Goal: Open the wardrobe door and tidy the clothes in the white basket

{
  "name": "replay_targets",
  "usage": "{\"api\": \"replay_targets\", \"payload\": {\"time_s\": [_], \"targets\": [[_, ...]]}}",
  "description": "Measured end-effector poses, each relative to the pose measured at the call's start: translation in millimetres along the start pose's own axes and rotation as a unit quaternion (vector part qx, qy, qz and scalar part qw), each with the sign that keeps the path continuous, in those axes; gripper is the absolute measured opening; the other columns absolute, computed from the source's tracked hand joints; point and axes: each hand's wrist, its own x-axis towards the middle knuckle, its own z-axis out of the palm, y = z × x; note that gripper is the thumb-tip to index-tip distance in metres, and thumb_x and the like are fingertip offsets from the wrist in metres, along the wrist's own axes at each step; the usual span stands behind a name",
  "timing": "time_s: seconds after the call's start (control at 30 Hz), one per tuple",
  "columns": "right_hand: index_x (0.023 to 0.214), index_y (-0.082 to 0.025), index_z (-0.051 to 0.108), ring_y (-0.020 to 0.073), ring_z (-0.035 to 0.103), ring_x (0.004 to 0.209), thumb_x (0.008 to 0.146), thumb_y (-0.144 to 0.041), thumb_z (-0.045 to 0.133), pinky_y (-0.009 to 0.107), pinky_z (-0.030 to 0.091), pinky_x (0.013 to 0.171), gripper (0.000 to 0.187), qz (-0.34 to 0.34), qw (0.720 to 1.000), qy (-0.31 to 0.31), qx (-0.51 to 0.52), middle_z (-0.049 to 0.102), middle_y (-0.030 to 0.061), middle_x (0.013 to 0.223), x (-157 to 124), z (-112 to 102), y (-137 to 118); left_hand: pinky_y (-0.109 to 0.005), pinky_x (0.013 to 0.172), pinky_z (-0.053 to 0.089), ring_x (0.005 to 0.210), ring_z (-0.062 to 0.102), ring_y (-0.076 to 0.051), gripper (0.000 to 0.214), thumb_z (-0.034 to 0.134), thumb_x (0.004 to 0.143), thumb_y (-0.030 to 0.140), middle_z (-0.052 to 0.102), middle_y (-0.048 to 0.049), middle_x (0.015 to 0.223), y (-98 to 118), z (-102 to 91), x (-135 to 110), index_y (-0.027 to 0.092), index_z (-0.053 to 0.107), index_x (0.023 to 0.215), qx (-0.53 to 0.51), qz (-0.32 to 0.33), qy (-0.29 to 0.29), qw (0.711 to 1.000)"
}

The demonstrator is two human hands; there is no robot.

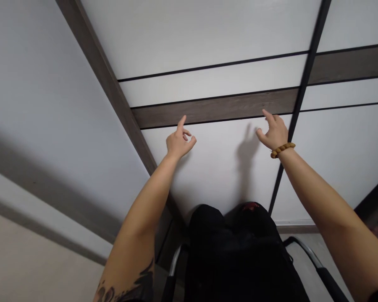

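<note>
Sliding wardrobe door [208,176], left hand [179,140] and right hand [273,134] raised near it

Left: pale grey wall panel [50,84] crossed by a dark grey band [50,197], with beige floor [34,260] at near left. Near right: chrome chair frame [304,251] ending in a black armrest [332,285]. Right: skirting board [296,229] and dark furniture edge [374,201].

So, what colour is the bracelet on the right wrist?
The round-beaded bracelet is amber-brown; it shows best in the head view.
</note>
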Motion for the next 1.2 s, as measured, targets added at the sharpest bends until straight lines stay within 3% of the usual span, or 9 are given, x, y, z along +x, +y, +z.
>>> {"api": "replay_targets", "payload": {"time_s": [0.07, 0.13, 0.2, 0.27, 0.37, 0.47, 0.8, 0.93, 1.2], "targets": [[0.163, -0.019, 0.047, 0.0480, 0.049, 0.141, 0.085, -0.046, 0.062, 0.069, 0.048, 0.108, 0.084, -0.007, 0.999, 0.009, -0.050, 0.051, 0.0235, 0.158, 4.2, 6.9, 4.1, -0.047, 0.115, 0.049, 0.136, 0.060, -0.033, 0.098, 0.081, 0.081, 0.033, 0.063, -0.0158, 0.151, -11.9, 0.3, 5.9, 0.024, 0.037, 0.169, 0.106, -0.020, 0.006, 0.994], [0.167, -0.020, 0.041, 0.0559, 0.025, 0.156, 0.083, -0.055, 0.068, 0.079, 0.032, 0.116, 0.095, -0.013, 0.995, -0.009, -0.094, 0.026, 0.0230, 0.175, 9.4, 15.0, 2.5, -0.059, 0.125, 0.037, 0.161, 0.029, -0.044, 0.110, 0.088, 0.078, 0.043, 0.029, -0.0210, 0.176, -22.0, 0.5, 12.8, 0.022, 0.032, 0.170, 0.187, -0.040, -0.010, 0.981], [0.172, -0.023, 0.027, 0.0604, 0.008, 0.159, 0.078, -0.063, 0.074, 0.086, 0.020, 0.116, 0.113, -0.018, 0.990, -0.048, -0.128, 0.004, 0.0202, 0.181, 14.3, 24.9, -4.6, -0.069, 0.127, 0.029, 0.166, 0.007, -0.049, 0.126, 0.092, 0.073, 0.051, 0.005, -0.0217, 0.182, -29.3, 3.4, 19.6, 0.023, 0.021, 0.173, 0.236, -0.057, -0.048, 0.969], [0.175, -0.024, 0.015, 0.0629, 0.001, 0.159, 0.074, -0.071, 0.079, 0.090, 0.014, 0.115, 0.129, -0.019, 0.985, -0.091, -0.144, -0.010, 0.0202, 0.181, 17.5, 35.3, -14.8, -0.075, 0.125, 0.024, 0.166, -0.002, -0.051, 0.137, 0.094, 0.070, 0.056, -0.005, -0.0222, 0.182, -34.1, 10.1, 24.9, 0.024, 0.012, 0.175, 0.260, -0.065, -0.088, 0.959], [0.176, -0.024, 0.001, 0.0634, -0.003, 0.159, 0.070, -0.082, 0.080, 0.091, 0.014, 0.114, 0.144, -0.001, 0.981, -0.140, -0.134, -0.016, 0.0230, 0.179, 18.7, 47.8, -28.7, -0.075, 0.126, 0.023, 0.166, -0.002, -0.051, 0.144, 0.094, 0.069, 0.060, -0.009, -0.0240, 0.181, -38.8, 23.2, 28.4, 0.022, 0.004, 0.175, 0.271, -0.082, -0.107, 0.953], [0.175, -0.026, -0.007, 0.0612, -0.009, 0.160, 0.071, -0.084, 0.078, 0.091, 0.016, 0.114, 0.147, 0.016, 0.978, -0.167, -0.123, -0.018, 0.0219, 0.179, 17.4, 53.1, -35.1, -0.070, 0.128, 0.023, 0.167, -0.001, -0.049, 0.145, 0.093, 0.070, 0.062, -0.009, -0.0242, 0.181, -43.6, 30.9, 28.2, 0.021, 0.002, 0.175, 0.269, -0.090, -0.092, 0.954], [0.170, -0.036, -0.022, 0.0582, -0.014, 0.161, 0.066, -0.081, 0.085, 0.092, 0.017, 0.114, 0.155, 0.032, 0.972, -0.187, -0.139, -0.033, 0.0099, 0.177, 21.6, 57.3, -29.0, -0.067, 0.130, 0.022, 0.167, 0.006, -0.048, 0.134, 0.090, 0.073, 0.059, 0.002, -0.0240, 0.181, -49.3, 32.7, 28.7, 0.020, 0.013, 0.175, 0.249, -0.071, -0.074, 0.963], [0.168, -0.038, -0.026, 0.0571, -0.016, 0.161, 0.070, -0.083, 0.080, 0.092, 0.014, 0.114, 0.151, 0.031, 0.974, -0.182, -0.134, -0.033, 0.0077, 0.177, 22.6, 60.3, -21.8, -0.069, 0.130, 0.019, 0.167, 0.004, -0.046, 0.128, 0.087, 0.077, 0.060, 0.002, -0.0242, 0.181, -62.9, 27.6, 22.7, 0.018, 0.015, 0.174, 0.239, -0.051, -0.057, 0.968], [0.175, -0.033, -0.009, 0.0585, -0.020, 0.160, 0.074, -0.071, 0.085, 0.092, 0.018, 0.115, 0.142, 0.059, 0.971, -0.175, -0.152, -0.031, 0.0116, 0.177, 18.0, 55.1, -11.0, -0.073, 0.128, 0.017, 0.167, 0.001, -0.047, 0.132, 0.086, 0.076, 0.065, 0.000, -0.0258, 0.181, -105.3, 3.5, 5.3, 0.018, 0.012, 0.174, 0.268, -0.067, -0.066, 0.959]]}}
